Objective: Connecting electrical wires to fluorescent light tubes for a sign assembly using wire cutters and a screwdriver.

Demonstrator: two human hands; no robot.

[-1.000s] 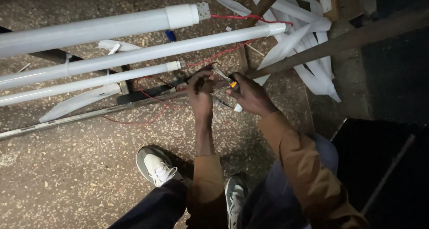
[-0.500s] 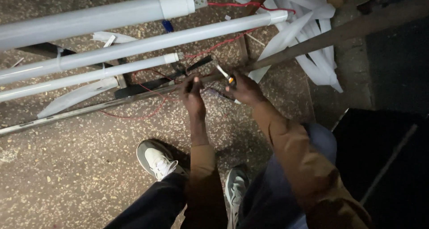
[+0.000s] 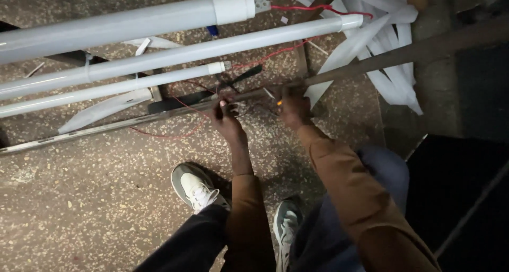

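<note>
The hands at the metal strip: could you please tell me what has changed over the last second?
Little: the left hand and right hand remain together at the metal strip, working thin wires; the right still holds a small orange-tipped tool. The white tubes lie unmoved.

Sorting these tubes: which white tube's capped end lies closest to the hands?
The thinnest, lowest tube; its cap ends just above the left hand. The two thicker tubes' caps sit higher, farther off.

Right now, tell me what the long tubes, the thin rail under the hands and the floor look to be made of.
Long tubes: likely frosted plastic or glass, matt white, with opaque white end caps.
Thin rail: seems to be metal, a dull grey strip with a faint sheen.
Floor: looks like terrazzo or speckled concrete, pale chips in a grey-brown ground.
</note>
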